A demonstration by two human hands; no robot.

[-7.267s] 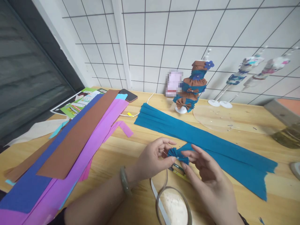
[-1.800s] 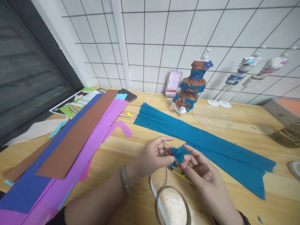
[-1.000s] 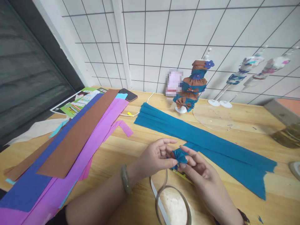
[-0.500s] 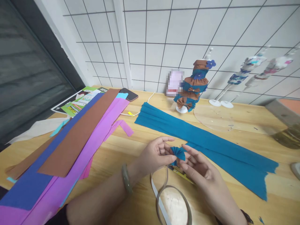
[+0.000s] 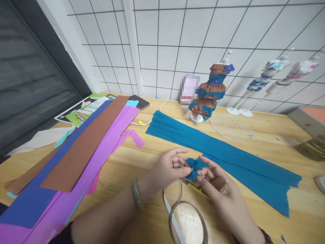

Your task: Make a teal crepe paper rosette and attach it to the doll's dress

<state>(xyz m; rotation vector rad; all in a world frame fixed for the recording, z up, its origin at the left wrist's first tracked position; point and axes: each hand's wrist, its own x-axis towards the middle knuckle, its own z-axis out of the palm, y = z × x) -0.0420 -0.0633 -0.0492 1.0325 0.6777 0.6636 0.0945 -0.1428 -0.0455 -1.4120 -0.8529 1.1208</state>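
Note:
A small pleated teal paper bow (image 5: 194,166) sits between both hands, low in the middle of the wooden table (image 5: 142,152). My left hand (image 5: 166,169), with a green bangle on its wrist, pinches the bow's left side between thumb and fingers. My right hand (image 5: 215,183) pinches the right side with its fingertips. Just behind the hands a long folded strip of teal crepe paper (image 5: 228,156) lies diagonally. Under the hands lie a yellow-and-black tool (image 5: 196,188), partly hidden, and a roll of clear tape (image 5: 188,220).
Brown (image 5: 83,145), blue (image 5: 38,196) and pink (image 5: 109,142) paper strips lie at the left, with a phone (image 5: 139,101) and printed sheets (image 5: 83,110) behind. A doll in a teal-brown paper dress (image 5: 209,93) and two white stands (image 5: 269,79) are by the tiled wall.
Earlier the pleated piece was spread as two fans between my hands. It is now gathered into a tighter bow, and both hands have drawn closer together around it.

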